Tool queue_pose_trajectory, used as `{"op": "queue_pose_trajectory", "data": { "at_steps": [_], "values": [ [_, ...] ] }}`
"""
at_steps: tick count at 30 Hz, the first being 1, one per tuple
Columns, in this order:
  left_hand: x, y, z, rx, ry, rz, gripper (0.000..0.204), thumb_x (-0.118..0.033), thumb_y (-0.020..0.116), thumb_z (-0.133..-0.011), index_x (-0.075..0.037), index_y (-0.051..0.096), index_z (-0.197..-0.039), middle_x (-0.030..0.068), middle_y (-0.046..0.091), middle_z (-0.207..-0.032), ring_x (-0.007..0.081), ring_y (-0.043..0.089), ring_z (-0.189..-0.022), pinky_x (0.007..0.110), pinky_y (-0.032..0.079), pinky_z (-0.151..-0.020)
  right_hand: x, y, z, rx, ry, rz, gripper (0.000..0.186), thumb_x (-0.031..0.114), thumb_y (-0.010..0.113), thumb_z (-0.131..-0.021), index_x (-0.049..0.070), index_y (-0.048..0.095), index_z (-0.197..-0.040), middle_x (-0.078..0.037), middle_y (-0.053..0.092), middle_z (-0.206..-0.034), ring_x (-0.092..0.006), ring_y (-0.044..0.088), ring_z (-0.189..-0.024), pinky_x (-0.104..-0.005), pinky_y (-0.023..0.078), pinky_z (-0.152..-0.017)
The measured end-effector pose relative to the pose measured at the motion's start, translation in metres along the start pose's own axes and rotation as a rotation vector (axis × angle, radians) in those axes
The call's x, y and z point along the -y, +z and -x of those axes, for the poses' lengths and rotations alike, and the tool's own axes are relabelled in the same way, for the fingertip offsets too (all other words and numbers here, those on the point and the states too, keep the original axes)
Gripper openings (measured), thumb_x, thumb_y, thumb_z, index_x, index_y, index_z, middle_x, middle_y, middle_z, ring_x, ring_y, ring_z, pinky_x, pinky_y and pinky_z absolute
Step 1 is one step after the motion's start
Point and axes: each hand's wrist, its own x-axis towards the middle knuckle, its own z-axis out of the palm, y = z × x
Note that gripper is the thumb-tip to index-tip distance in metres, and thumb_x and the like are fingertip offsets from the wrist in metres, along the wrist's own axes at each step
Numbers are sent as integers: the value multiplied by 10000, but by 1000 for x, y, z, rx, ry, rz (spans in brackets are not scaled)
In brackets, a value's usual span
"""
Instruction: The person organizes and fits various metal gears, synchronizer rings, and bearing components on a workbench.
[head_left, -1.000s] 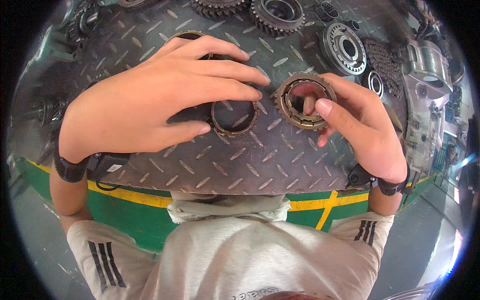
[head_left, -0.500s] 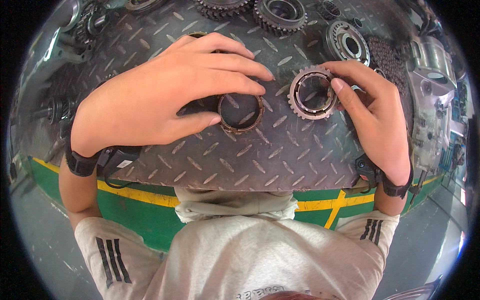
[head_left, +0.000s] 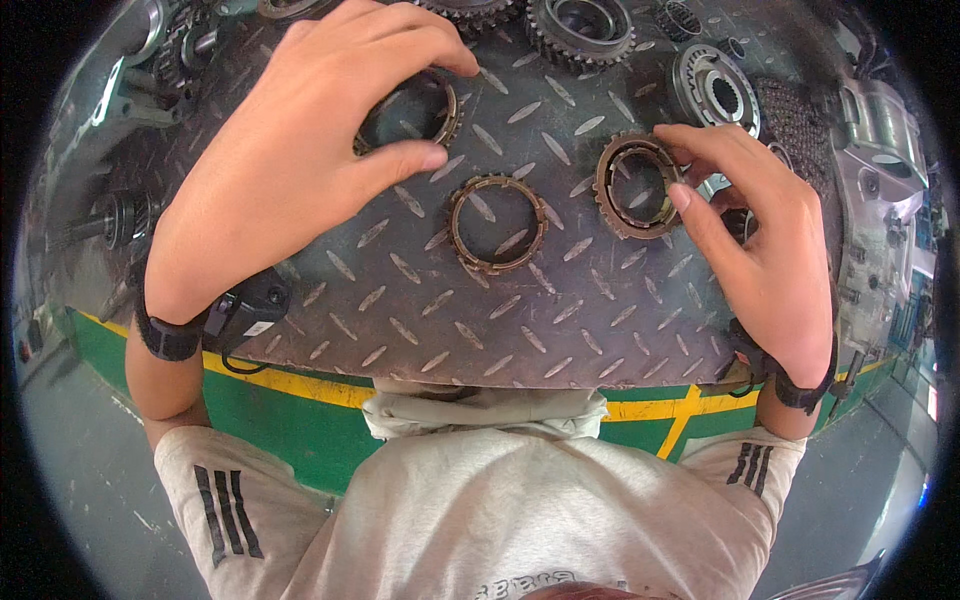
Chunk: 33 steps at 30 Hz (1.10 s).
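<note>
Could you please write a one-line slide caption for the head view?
Left hand grips a dark ring, right hand touches a toothed ring; a third ring lies between.
</note>
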Motion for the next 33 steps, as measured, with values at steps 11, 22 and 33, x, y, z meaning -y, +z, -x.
{"op": "queue_pose_trajectory", "data": {
  "at_steps": [11,22,33],
  "values": [
    [3,-8,4,60,-101,42,624,-117,893,-768,-77,698,-1359,99,629,-1476,344,603,-1359,455,491,-1142,1,0,-6,-30,-130,134,398,12,739,-912,23,737,-1310,-118,737,-1152,-231,695,-1002,-321,524,-777],
    [-6,-9,-7,95,-128,1006,746,-304,943,-787,48,682,-1390,173,598,-1463,257,616,-1316,386,513,-1072,7,3,-2,58,-453,-124,737,119,874,-828,41,622,-1517,-174,668,-1442,-314,690,-1188,-401,570,-963],
    [-23,28,-19,95,-130,1365,640,-122,832,-979,27,546,-1531,115,537,-1553,234,540,-1450,437,491,-1211,19,20,6,141,-168,-669,673,-78,816,-881,43,588,-1503,-98,596,-1521,-221,671,-1286,-356,612,-1023]
  ]
}}
